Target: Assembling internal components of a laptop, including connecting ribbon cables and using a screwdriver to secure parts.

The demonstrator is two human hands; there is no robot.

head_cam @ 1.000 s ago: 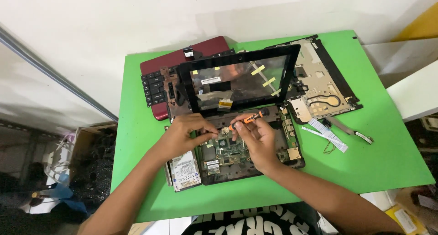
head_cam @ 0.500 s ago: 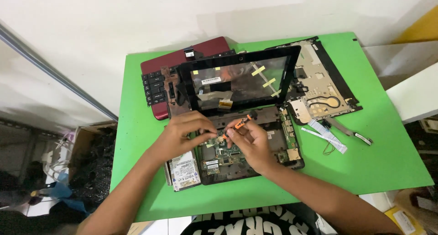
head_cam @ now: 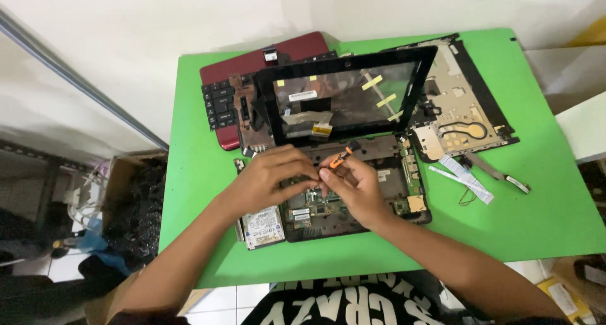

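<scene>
An opened laptop base with its green circuit board (head_cam: 322,208) exposed lies on the green table (head_cam: 543,217). My right hand (head_cam: 353,186) grips a small orange-handled screwdriver (head_cam: 341,157), its tip pointing down at the board. My left hand (head_cam: 271,176) rests on the board beside it, fingertips touching the spot under the tool. Behind the hands stands a black screen frame (head_cam: 347,97) with yellow tape strips.
A silver hard drive (head_cam: 262,227) lies at the base's left edge. A red cover with a black keyboard (head_cam: 221,104) sits at the back left, a metal plate (head_cam: 454,110) at the back right, and flat ribbon cables (head_cam: 467,176) to the right. A cluttered box (head_cam: 132,198) stands left of the table.
Both hands have drawn closer together over the board. The screwdriver has shifted slightly left and tilted more upright.
</scene>
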